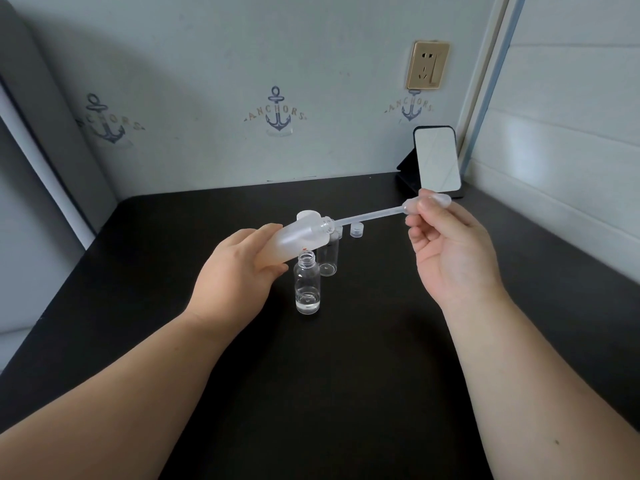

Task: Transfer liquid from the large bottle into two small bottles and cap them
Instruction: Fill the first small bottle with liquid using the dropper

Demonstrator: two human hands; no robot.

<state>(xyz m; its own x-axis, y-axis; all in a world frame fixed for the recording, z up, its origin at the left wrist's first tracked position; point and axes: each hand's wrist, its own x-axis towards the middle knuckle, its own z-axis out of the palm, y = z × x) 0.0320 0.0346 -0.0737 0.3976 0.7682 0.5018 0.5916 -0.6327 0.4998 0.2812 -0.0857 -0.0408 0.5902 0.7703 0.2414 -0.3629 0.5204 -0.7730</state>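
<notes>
The left hand [239, 271] grips the frosted big bottle [298, 237] tilted above the table [346, 375], while the right hand [450, 251] pinches the bulb of a pipette [374, 214] whose tip enters its neck, over two open vials [307, 285] beside loose caps [357, 230].

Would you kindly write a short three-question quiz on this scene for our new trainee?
1. True or false: the near small bottle already holds some liquid.
2. Which hand pinches the pipette by its bulb?
3. Where does the pipette's tip sit? A) in the large bottle B) in a small bottle C) on the table

Key: 1 true; 2 the right hand, while the left hand holds the large bottle tilted; 3 A.
</notes>
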